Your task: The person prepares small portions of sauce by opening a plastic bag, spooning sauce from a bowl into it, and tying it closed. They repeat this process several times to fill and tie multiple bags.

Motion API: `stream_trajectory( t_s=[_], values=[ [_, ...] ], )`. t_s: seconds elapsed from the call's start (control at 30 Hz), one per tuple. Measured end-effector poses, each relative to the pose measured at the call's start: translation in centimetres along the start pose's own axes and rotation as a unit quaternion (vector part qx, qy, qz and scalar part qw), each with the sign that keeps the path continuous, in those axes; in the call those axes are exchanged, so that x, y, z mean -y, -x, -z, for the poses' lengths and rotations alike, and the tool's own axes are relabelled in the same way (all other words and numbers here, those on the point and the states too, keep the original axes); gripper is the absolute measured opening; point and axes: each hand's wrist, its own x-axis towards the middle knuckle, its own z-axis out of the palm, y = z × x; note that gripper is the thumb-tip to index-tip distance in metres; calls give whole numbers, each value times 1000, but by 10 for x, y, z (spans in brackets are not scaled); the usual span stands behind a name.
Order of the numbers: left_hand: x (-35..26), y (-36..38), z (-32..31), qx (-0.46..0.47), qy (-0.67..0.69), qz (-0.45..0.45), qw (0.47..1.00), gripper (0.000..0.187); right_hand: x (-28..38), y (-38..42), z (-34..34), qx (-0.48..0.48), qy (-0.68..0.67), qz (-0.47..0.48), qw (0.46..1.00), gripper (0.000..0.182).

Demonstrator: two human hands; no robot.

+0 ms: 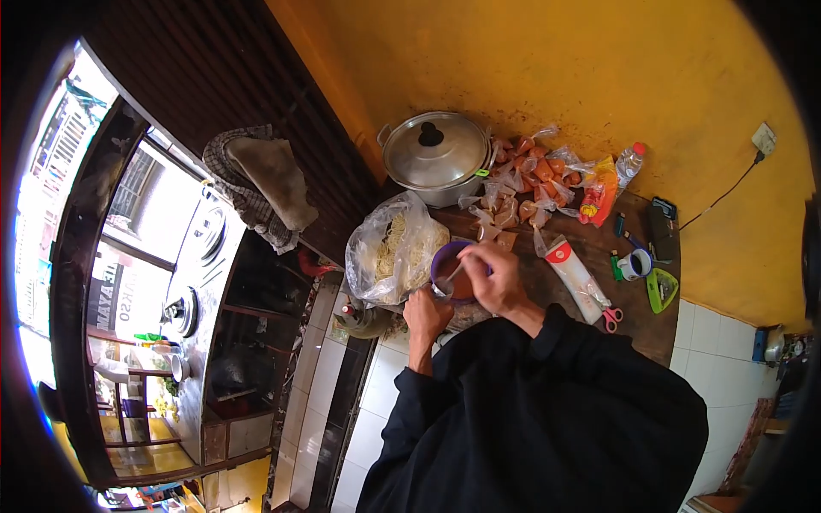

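A purple bowl with orange-brown contents stands at the table's front edge. Over it, my right hand is closed round the handle of a spoon. My left hand is closed at the bowl's near left side, holding what looks like a small clear plastic bag by the spoon's tip. Left of the bowl, an open clear bag holds pale noodles. Behind the bowl lie several small tied bags of orange-brown sauce.
A lidded pot stands at the back left of the table. Rightward are a plastic pack, pink-handled scissors, a cup, a green item and a bottle. Cloths hang at left.
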Motion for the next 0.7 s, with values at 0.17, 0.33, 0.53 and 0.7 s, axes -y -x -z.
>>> stream_trajectory(
  t_s=[0.17, 0.33, 0.53, 0.7],
  values=[
    [9, -2, 1, -20, 31, 2, 999, 26, -22, -14, 12, -110, 2, -11, 994, 6],
    [6, -3, 0, -78, 184, -76, 977, 25, -70, 17, -2, -8, 32, -85, 996, 10],
    [-1, 4, -3, -49, 419, -52, 905, 22, -44, 24, -23, -61, 166, 38, 984, 17],
    [-10, 5, -8, -115, 501, -100, 852, 22, -43, 36, -45, 134, -233, -311, 912, 15]
  ],
)
